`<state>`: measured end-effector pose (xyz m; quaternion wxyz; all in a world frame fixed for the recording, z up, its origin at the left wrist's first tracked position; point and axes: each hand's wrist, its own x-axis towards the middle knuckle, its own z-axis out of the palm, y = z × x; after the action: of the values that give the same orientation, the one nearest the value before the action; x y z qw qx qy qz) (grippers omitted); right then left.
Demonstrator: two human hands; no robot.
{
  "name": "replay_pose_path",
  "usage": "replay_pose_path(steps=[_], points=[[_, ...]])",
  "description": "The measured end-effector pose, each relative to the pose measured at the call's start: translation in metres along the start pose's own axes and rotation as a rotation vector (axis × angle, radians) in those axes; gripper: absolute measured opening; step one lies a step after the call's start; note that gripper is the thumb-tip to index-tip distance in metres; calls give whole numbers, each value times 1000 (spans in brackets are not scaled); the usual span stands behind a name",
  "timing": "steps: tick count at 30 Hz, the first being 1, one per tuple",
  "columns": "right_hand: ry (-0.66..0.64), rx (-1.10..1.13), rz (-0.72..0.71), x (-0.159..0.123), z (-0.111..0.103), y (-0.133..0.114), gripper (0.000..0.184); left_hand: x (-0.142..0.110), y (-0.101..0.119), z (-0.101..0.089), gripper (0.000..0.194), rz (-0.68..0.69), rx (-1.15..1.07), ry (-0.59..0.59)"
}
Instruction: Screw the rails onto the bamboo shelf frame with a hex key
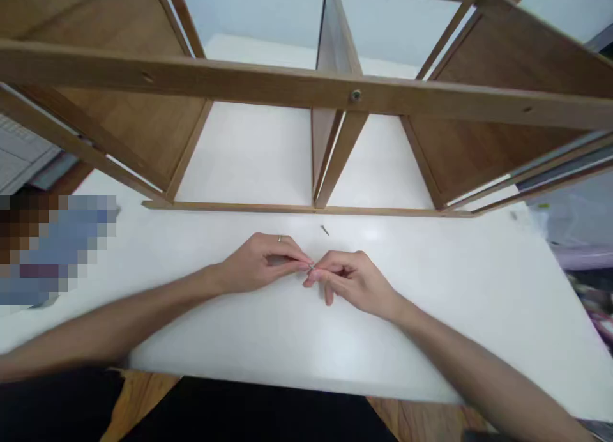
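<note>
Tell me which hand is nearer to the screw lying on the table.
Right. The right hand is just this side of the screw, mostly to its right. The left hand is slightly farther, this side and to its left. Neither touches it.

you have a frame (258, 81) of smooth wood with a low sheen; its left panel (138, 122) looks like wood too, faintly grained. your tabletop (268, 340) is smooth and glossy — it reflects light. the bolt head (355, 95), loose screw (325, 230), ring (280, 238) and small fastener (311, 267) you pinch look metallic. your clothing (239, 413) reads as matt cloth.
</note>
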<state>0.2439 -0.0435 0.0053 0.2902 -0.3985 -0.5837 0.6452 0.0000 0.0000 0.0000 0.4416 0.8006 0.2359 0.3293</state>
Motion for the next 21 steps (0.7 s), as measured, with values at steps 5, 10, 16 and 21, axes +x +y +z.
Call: replay_pose_path(steps=[5, 10, 16, 21], points=[[-96, 38, 57, 0, -2, -5, 38, -3, 1, 0, 9, 8, 18, -45], [-115, 43, 68, 0, -4, -8, 39, -2, 4, 0, 9, -18, -5, -74], [-114, 53, 68, 0, -2, -7, 41, -1, 4, 0, 10, -8, 4, -72], [-39, 22, 24, 1, 2, -3, 41, -3, 0, 1, 11, 33, 14, -29]])
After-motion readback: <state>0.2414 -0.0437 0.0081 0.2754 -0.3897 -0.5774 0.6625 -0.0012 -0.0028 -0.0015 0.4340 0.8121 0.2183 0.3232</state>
